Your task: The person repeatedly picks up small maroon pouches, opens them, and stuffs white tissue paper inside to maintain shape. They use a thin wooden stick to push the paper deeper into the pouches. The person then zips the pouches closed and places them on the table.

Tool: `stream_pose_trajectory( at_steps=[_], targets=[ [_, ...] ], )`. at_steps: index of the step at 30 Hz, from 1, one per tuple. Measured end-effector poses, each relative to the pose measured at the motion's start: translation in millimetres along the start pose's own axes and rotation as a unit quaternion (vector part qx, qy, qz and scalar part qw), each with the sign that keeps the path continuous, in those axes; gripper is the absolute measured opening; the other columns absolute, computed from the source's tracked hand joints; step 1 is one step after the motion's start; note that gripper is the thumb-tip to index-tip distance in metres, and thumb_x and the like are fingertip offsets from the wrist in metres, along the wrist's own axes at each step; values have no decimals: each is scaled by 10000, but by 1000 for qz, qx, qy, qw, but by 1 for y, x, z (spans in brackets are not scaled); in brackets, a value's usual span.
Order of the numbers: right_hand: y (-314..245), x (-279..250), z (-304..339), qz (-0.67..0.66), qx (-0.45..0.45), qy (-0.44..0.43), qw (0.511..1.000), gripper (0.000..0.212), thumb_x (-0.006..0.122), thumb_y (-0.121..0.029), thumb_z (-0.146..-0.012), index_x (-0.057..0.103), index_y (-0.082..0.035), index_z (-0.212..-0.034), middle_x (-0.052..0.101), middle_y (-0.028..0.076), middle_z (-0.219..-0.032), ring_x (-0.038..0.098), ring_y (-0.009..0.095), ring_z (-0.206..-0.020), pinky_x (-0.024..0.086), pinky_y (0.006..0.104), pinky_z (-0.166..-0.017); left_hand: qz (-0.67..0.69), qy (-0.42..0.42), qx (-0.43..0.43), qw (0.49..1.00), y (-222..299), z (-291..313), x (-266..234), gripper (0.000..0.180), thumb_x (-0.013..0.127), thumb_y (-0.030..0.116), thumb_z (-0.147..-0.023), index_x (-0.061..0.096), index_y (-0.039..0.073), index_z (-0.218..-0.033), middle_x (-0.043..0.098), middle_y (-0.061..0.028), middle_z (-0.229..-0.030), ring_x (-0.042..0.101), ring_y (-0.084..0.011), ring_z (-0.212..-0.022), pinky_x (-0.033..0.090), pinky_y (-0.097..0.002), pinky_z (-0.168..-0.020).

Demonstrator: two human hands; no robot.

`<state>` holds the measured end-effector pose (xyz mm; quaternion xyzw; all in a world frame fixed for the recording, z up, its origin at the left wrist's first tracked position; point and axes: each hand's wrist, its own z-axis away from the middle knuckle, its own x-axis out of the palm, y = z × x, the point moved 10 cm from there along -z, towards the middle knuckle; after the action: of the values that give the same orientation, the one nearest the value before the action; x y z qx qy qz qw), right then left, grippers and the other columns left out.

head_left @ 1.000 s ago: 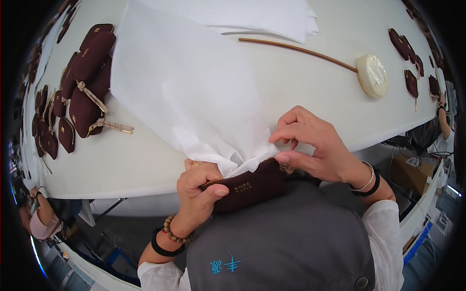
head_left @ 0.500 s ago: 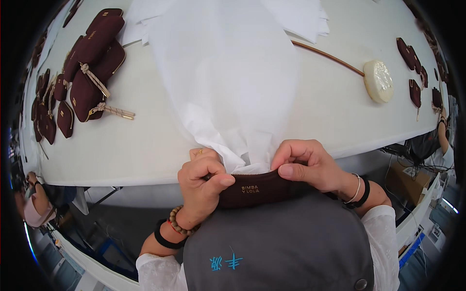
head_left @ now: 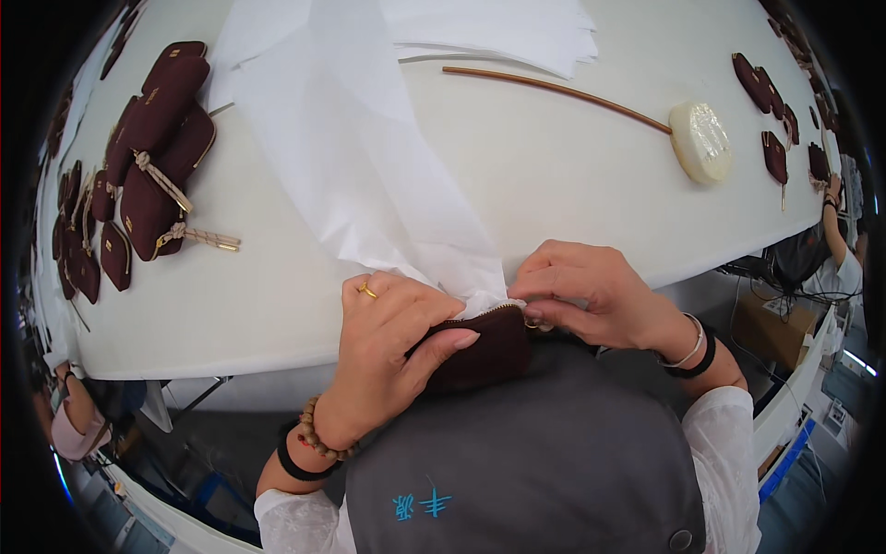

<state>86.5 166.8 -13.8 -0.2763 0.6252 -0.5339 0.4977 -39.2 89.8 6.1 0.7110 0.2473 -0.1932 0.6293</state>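
A dark maroon, soft fabric pouch with a gold-toothed zip (head_left: 489, 355) is held, mouth unzipped, in front of the near edge of the white worktop (head_left: 221, 323). Its left side is gripped by the left hand (head_left: 392, 346). The right hand (head_left: 595, 294) is closed at the zip's right end; exactly what is pinched cannot be told. The lower end of a thin, translucent white sheet (head_left: 369, 166) is gathered into the mouth; the rest is spread over the worktop.
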Motion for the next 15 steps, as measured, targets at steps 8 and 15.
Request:
stream_pose_trajectory(
  at_steps=[8,15],
  targets=[
    [7,18,-11,-154,71,-48,984,84,639,-85,-890,627,-17,-939,583,57,-881,547,139,-702,435,273,-606,21,-6,12,1000,1,4,5,216,763,198,-766,643,109,-922,629,13,-799,538,-188,-738,353,-301,-785],
    [9,39,6,-170,131,-103,971,200,667,-210,-907,613,-18,-920,453,18,-754,429,99,-691,376,258,-618,209,-139,-149,957,-20,5,26,207,742,164,-806,628,105,-969,662,20,-826,542,-177,-773,352,-298,-800]
  ],
)
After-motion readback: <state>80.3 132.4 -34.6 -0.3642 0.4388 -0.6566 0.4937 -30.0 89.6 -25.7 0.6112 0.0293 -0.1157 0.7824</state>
